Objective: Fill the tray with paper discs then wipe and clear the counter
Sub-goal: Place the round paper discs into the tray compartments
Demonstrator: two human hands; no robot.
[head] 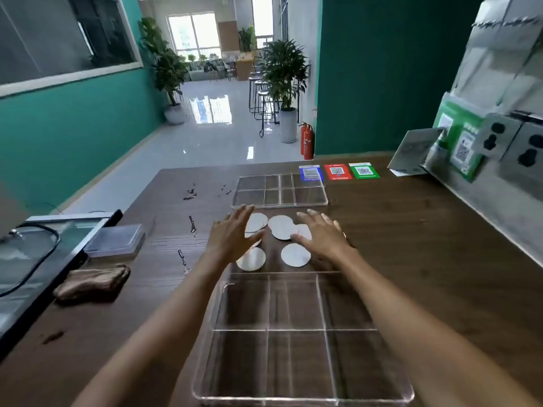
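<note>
paper discs (295, 254), about six, lie under two spread hands, beyond one tray (296, 330).

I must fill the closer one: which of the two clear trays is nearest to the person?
The large clear tray under the forearms, this side of the paper discs; the other tray lies beyond them.

Bare forearms, sleeveless, ringless hands (235, 236)
</note>
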